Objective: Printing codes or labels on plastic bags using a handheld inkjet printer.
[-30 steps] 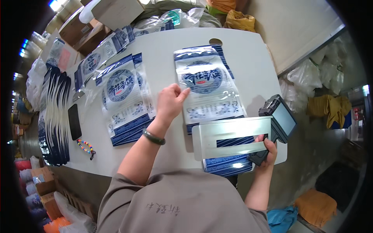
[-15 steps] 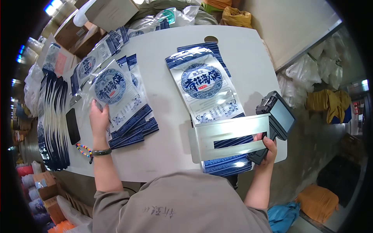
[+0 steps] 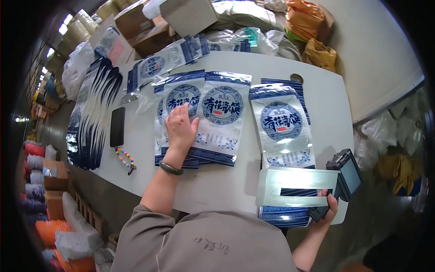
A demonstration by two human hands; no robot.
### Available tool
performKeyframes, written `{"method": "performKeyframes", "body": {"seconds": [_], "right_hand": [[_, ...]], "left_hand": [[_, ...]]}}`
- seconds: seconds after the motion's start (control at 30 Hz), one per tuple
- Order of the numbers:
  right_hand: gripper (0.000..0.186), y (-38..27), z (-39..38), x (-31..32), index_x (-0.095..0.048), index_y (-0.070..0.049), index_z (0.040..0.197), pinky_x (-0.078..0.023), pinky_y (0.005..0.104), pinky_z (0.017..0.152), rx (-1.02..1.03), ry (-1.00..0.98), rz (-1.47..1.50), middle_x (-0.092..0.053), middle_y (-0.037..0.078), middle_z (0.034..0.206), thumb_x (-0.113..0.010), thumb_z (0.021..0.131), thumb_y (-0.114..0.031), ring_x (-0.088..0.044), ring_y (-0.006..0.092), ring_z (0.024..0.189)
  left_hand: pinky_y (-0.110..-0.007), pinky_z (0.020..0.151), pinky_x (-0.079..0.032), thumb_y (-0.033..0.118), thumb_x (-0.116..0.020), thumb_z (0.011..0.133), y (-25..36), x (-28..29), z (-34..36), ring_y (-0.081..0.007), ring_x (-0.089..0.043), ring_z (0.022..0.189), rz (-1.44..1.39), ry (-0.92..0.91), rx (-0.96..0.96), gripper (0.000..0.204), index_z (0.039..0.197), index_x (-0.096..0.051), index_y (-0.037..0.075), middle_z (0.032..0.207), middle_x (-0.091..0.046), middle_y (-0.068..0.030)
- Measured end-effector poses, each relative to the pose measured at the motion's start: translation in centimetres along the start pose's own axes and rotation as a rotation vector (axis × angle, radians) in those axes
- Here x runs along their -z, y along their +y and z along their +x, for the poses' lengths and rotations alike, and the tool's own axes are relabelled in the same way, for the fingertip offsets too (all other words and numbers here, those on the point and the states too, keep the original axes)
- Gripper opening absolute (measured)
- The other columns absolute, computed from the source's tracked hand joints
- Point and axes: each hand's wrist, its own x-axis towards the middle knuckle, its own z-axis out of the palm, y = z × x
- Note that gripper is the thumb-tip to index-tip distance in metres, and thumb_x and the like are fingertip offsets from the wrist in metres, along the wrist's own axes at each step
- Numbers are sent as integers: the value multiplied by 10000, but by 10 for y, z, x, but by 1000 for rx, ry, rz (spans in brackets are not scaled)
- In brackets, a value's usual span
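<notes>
My left hand rests on a blue-and-white printed pouch, its fingers slightly bent and its thumb apart. Touching its right side, another flat pouch lies over the same loose pile. At the right, my right hand grips the handle of a black handheld printer with a small screen. A silvery metal guide frame with a rectangular slot joins the printer and lies across the lower part of the right-hand pouch stack. The right fingers are partly hidden behind the handle.
A black phone with a beaded strap lies left of my left arm. Beyond it stands a fanned row of pouches. More pouches lie along the white table's far edge, near cardboard boxes and orange bags.
My left hand has moved from the left pouch's side onto the pile, and a pouch now lies to its right. The view has shifted; the right hand still holds the printer over its stack.
</notes>
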Motion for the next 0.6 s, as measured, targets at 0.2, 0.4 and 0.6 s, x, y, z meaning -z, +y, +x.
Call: {"method": "performKeyframes", "body": {"seconds": [0.2,0.4,0.6], "right_hand": [[280,0,1,-3,-543,-14,1025,-454,252,715,5,-65,14,-535,42,860,-589,814,-192,-518,132,797],[282,-1,-4,-3,-551,-17,1024,-449,241,742,11,15,-23,-540,27,870,-589,817,-204,-525,118,823],[260,-3,-3,-8,-546,-16,1002,-431,243,764,13,-22,-45,-526,33,858,-586,818,-195,-519,131,821]], "left_hand": [[-452,1037,-307,235,-662,808,-17,-11,-5,-302,-427,1232,-70,113,76,536,1287,-491,67,1284,-476,-155],[-430,845,-437,209,-706,790,-3,-7,-2,-272,-617,912,-206,87,115,463,1198,-537,69,966,-647,-99],[-381,714,-491,157,-715,777,-60,17,4,-267,-632,798,-316,38,558,402,1146,-581,69,884,-646,-122]]}}
